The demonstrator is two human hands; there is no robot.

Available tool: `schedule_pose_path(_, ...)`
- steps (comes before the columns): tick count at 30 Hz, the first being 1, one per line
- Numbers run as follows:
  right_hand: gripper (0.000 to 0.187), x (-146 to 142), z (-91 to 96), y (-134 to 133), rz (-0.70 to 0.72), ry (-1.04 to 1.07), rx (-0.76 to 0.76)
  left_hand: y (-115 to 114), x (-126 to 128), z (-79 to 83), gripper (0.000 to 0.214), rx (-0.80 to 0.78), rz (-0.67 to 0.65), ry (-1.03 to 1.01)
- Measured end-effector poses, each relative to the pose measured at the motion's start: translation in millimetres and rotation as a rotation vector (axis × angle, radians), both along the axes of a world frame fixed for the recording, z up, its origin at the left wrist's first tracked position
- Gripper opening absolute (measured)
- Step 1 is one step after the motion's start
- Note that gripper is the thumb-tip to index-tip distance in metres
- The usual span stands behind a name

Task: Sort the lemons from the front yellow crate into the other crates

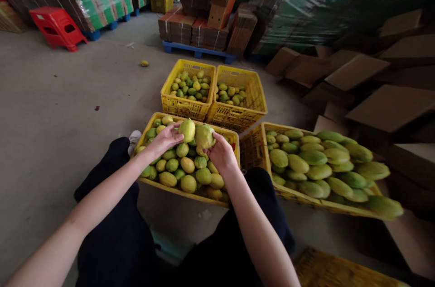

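Note:
My left hand point(167, 138) holds a round yellow-green fruit point(187, 131), which looks like a small papaya, at its fingertips. Close beside it, a second, slightly lumpy fruit point(204, 136) is gripped by my right hand point(222, 153), thumb and fingers around its right side. Both fruits are above a yellow plastic crate point(183, 193) between my knees. Green and yellow fruits of the same kind point(187, 165) fill that crate. My palms are mostly turned away, so some fingers are hidden behind the fruits.
Two yellow crates point(188, 108) with similar fruits stand just beyond. At right, a crate holds longer green papayas point(313, 157) heaped past its rim. Flat cardboard point(360, 72) lies piled farther right. A red stool point(58, 29) and a loose fruit point(144, 64) are on the floor.

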State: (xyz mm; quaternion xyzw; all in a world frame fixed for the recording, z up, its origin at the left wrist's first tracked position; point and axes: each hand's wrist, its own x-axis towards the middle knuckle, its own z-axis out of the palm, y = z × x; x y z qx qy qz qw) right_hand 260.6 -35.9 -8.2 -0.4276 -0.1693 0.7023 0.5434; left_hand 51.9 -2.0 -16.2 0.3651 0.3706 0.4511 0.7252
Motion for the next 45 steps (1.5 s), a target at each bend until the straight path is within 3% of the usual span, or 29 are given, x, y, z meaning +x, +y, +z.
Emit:
schedule_pose_path(6,0.012,-2,-2.9,1,-0.026,0.003,0.052,1,-4,2.8,0.035,-0.026,-0.052,-0.034)
schedule_pose_path(10,0.017,-3,-7.4,5,0.016,0.019,0.079,0,-6,3.0,0.032,-0.077,-0.050,-0.069)
schedule_pose_path(17,0.033,-19,-10.8,7,-0.115,-0.084,0.093,-4,3,2.5,0.023,-0.209,0.009,0.056)
schedule_pose_path(22,0.050,-27,-11.2,-1,-0.037,-0.223,0.100,-5,4,-4.7,0.033,-0.071,-0.085,0.151)
schedule_pose_path(25,0.043,-28,-11.3,-5,-0.040,-0.225,0.067,-6,5,-7.2,0.044,0.026,-0.101,0.242)
schedule_pose_path(30,0.029,-26,-7.5,-1,-0.113,-0.094,0.040,-7,9,-7.4,0.035,0.078,-0.063,0.180)
schedule_pose_path(34,0.019,-20,-0.2,3,-0.129,0.043,0.046,-5,10,-12.9,0.029,0.020,-0.054,0.102)
schedule_pose_path(39,0.011,-7,0.4,5,-0.102,0.063,-0.014,-3,12,-14.7,0.026,-0.034,-0.024,0.018)
schedule_pose_path(42,0.013,-2,-1.1,5,-0.067,0.053,-0.043,-2,12,-12.3,0.028,-0.084,-0.003,-0.012)
schedule_pose_path(45,0.020,-3,0.2,4,-0.029,0.069,0.025,-1,11,-10.9,0.026,-0.133,0.018,-0.029)
